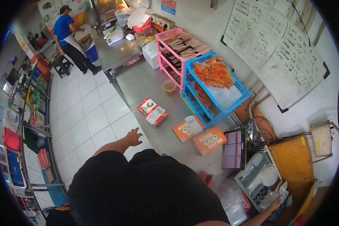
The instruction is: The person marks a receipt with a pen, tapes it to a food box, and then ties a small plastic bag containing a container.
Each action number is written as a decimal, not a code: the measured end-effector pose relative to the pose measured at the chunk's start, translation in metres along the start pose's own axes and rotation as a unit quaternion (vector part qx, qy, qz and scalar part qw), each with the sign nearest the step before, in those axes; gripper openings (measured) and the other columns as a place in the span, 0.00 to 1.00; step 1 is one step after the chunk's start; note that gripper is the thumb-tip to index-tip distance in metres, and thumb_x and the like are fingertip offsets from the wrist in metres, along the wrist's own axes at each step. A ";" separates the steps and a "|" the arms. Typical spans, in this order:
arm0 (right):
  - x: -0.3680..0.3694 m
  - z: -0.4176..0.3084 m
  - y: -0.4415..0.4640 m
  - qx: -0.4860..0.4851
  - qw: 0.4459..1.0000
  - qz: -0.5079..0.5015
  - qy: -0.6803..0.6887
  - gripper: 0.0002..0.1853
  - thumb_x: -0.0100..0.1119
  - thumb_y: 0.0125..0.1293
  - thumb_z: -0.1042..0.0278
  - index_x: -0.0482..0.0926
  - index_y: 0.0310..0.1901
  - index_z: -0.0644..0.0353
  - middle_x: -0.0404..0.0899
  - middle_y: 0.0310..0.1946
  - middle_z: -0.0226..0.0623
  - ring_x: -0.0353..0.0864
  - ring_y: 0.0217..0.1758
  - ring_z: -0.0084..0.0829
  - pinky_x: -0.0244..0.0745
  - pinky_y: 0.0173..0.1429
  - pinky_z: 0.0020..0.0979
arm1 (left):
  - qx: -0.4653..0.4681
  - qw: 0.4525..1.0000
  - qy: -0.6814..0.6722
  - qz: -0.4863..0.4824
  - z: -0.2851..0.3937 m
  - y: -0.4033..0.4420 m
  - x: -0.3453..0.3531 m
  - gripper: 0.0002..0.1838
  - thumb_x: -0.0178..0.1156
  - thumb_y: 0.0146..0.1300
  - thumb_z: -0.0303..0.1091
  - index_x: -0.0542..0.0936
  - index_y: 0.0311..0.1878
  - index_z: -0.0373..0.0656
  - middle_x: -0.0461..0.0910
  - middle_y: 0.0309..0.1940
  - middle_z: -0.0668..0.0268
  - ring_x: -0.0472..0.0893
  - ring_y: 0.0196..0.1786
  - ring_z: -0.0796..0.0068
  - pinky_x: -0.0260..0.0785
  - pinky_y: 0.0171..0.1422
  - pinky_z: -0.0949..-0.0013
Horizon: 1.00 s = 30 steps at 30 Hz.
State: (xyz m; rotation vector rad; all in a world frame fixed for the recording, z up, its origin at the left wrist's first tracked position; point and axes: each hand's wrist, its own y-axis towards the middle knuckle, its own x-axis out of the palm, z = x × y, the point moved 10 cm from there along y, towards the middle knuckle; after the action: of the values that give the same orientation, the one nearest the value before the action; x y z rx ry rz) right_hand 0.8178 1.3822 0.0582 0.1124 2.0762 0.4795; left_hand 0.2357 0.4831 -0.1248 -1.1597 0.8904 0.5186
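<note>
My left hand (133, 137) is stretched out over the tiled floor beside the metal counter, fingers spread and holding nothing. Closest to it on the counter is a red and white box (152, 112). At the lower right, my right hand (275, 204) reaches to the edge of a grey drawer (240, 180), its fingers closed among clear plastic and crumpled white paper (284, 190). Exactly what they grip is hidden. White round plastic lids (269, 174) lie inside the drawer. Two orange boxes marked Mango Katsu (209, 141) stand on the counter between my hands.
A blue basket rack (214, 117) with orange sachets (213, 72) and a pink rack (165, 35) of packets line the wall. A cup (169, 87) of brown liquid and a dark tablet-like screen (234, 149) sit nearby. One person in blue (64, 25) stands at the far end.
</note>
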 end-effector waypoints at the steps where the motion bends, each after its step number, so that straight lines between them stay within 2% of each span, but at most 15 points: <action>1: -0.007 0.023 0.007 0.082 0.985 0.028 0.149 0.21 0.49 0.65 0.56 0.77 0.48 0.67 0.78 0.45 0.49 0.77 0.47 0.44 0.70 0.50 0.37 | -0.003 1.000 -0.014 0.007 -0.001 0.004 -0.002 0.30 0.58 0.55 0.52 0.69 0.60 0.53 0.49 0.68 0.50 0.54 0.67 0.48 0.53 0.67 0.51; 4: -0.023 0.016 0.000 0.084 0.996 -0.016 0.002 0.20 0.51 0.64 0.56 0.80 0.42 0.67 0.80 0.40 0.48 0.78 0.44 0.46 0.71 0.47 0.37 | 0.007 0.999 -0.043 0.007 -0.005 0.011 -0.001 0.30 0.59 0.54 0.52 0.69 0.60 0.53 0.49 0.67 0.48 0.53 0.67 0.45 0.53 0.67 0.50; 6: 0.000 -0.008 -0.015 -0.029 0.963 -0.146 -0.226 0.16 0.50 0.62 0.54 0.84 0.40 0.54 0.81 0.37 0.44 0.78 0.39 0.46 0.70 0.45 0.43 | 0.012 0.999 -0.052 0.010 -0.009 0.015 -0.002 0.31 0.59 0.54 0.52 0.69 0.60 0.52 0.48 0.67 0.48 0.53 0.67 0.44 0.53 0.67 0.50; 10: -0.027 -0.061 -0.030 -0.097 0.942 -0.042 -0.319 0.18 0.53 0.61 0.56 0.82 0.34 0.65 0.81 0.31 0.48 0.79 0.35 0.50 0.72 0.40 0.45 | 0.001 0.998 -0.066 0.026 -0.026 0.015 0.006 0.31 0.59 0.53 0.52 0.70 0.60 0.52 0.50 0.67 0.48 0.55 0.66 0.44 0.54 0.66 0.49; 13: -0.084 -0.050 -0.027 0.047 0.982 0.155 -0.099 0.19 0.53 0.60 0.52 0.82 0.34 0.61 0.81 0.29 0.44 0.79 0.32 0.46 0.72 0.39 0.43 | -0.011 0.997 -0.065 0.032 -0.047 0.006 0.018 0.31 0.59 0.53 0.53 0.70 0.60 0.53 0.51 0.67 0.48 0.55 0.66 0.45 0.54 0.66 0.49; 14: -0.083 -0.042 -0.016 0.046 0.981 0.157 -0.102 0.19 0.53 0.60 0.52 0.82 0.34 0.61 0.81 0.29 0.44 0.79 0.32 0.46 0.72 0.39 0.43 | -0.009 0.997 -0.066 0.030 -0.053 0.003 0.021 0.31 0.59 0.53 0.53 0.70 0.60 0.53 0.51 0.67 0.48 0.55 0.66 0.45 0.54 0.66 0.49; 16: -0.017 0.016 0.009 0.179 0.958 -0.125 0.184 0.18 0.51 0.60 0.53 0.83 0.35 0.60 0.82 0.31 0.43 0.79 0.32 0.43 0.73 0.40 0.42 | -0.047 0.997 -0.062 -0.007 -0.069 -0.005 0.031 0.31 0.59 0.53 0.54 0.70 0.60 0.54 0.51 0.67 0.49 0.55 0.66 0.46 0.55 0.67 0.50; 20: -0.079 -0.011 0.005 0.284 0.936 0.018 0.207 0.18 0.50 0.60 0.56 0.81 0.37 0.63 0.82 0.31 0.43 0.79 0.33 0.42 0.73 0.41 0.42 | -0.109 0.990 -0.057 -0.074 -0.096 -0.013 0.037 0.31 0.58 0.54 0.55 0.69 0.60 0.54 0.53 0.66 0.50 0.57 0.66 0.47 0.56 0.66 0.50; 21: -0.127 -0.034 0.036 -0.082 0.973 0.207 0.066 0.19 0.47 0.61 0.56 0.80 0.40 0.63 0.82 0.33 0.44 0.79 0.35 0.43 0.73 0.42 0.42 | -0.117 0.989 -0.061 -0.071 -0.098 -0.016 0.031 0.30 0.58 0.55 0.54 0.69 0.60 0.54 0.55 0.65 0.51 0.58 0.65 0.48 0.57 0.66 0.51; 22: -0.157 -0.035 0.010 0.156 0.917 0.313 0.191 0.20 0.45 0.62 0.57 0.79 0.43 0.64 0.81 0.35 0.47 0.80 0.38 0.44 0.73 0.43 0.41 | -0.121 0.988 -0.065 -0.070 -0.103 -0.016 0.030 0.30 0.58 0.55 0.54 0.69 0.60 0.54 0.55 0.65 0.51 0.58 0.65 0.48 0.57 0.66 0.51; 25: -0.230 -0.209 -0.067 -0.013 0.883 0.433 0.178 0.17 0.44 0.67 0.64 0.77 0.44 0.70 0.80 0.41 0.49 0.80 0.42 0.40 0.75 0.46 0.35 | -0.055 0.991 -0.119 0.038 -0.107 -0.005 0.009 0.26 0.60 0.56 0.47 0.71 0.56 0.48 0.66 0.58 0.53 0.66 0.59 0.50 0.61 0.62 0.54; 26: -0.227 -0.275 -0.087 -0.116 0.889 0.410 0.168 0.15 0.45 0.67 0.68 0.77 0.45 0.70 0.79 0.42 0.48 0.80 0.43 0.39 0.75 0.48 0.34 | -0.053 0.991 -0.117 0.041 -0.107 -0.001 0.002 0.26 0.60 0.56 0.47 0.71 0.56 0.48 0.66 0.58 0.53 0.66 0.59 0.50 0.61 0.62 0.54; 28: -0.187 -0.318 -0.085 -0.270 0.886 0.289 0.241 0.10 0.49 0.65 0.77 0.76 0.45 0.71 0.78 0.44 0.46 0.78 0.45 0.36 0.73 0.55 0.32 | 0.102 0.939 -0.211 0.252 -0.078 -0.002 -0.063 0.25 0.63 0.53 0.40 0.71 0.54 0.45 0.70 0.52 0.55 0.69 0.56 0.53 0.62 0.60 0.56; 29: -0.137 -0.315 -0.085 -0.184 0.885 0.180 0.387 0.10 0.52 0.63 0.75 0.76 0.44 0.71 0.78 0.44 0.45 0.77 0.45 0.34 0.73 0.53 0.34 | 0.149 0.911 -0.241 0.299 -0.060 -0.006 -0.091 0.25 0.63 0.53 0.38 0.72 0.54 0.44 0.71 0.52 0.56 0.70 0.56 0.55 0.62 0.60 0.57; 30: -0.119 -0.406 -0.145 -0.240 0.954 0.142 0.112 0.10 0.55 0.61 0.75 0.77 0.43 0.70 0.78 0.44 0.44 0.77 0.45 0.33 0.73 0.50 0.35 | 0.195 0.878 -0.271 0.342 -0.036 -0.014 -0.123 0.24 0.64 0.52 0.36 0.72 0.53 0.43 0.71 0.51 0.57 0.70 0.56 0.57 0.62 0.61 0.59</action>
State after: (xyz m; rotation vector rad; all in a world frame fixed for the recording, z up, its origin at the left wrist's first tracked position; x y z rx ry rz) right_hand 0.5556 1.0991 0.2843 0.0707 2.1064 1.2086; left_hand 0.1646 0.4557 -0.0209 -0.2604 0.8377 1.1187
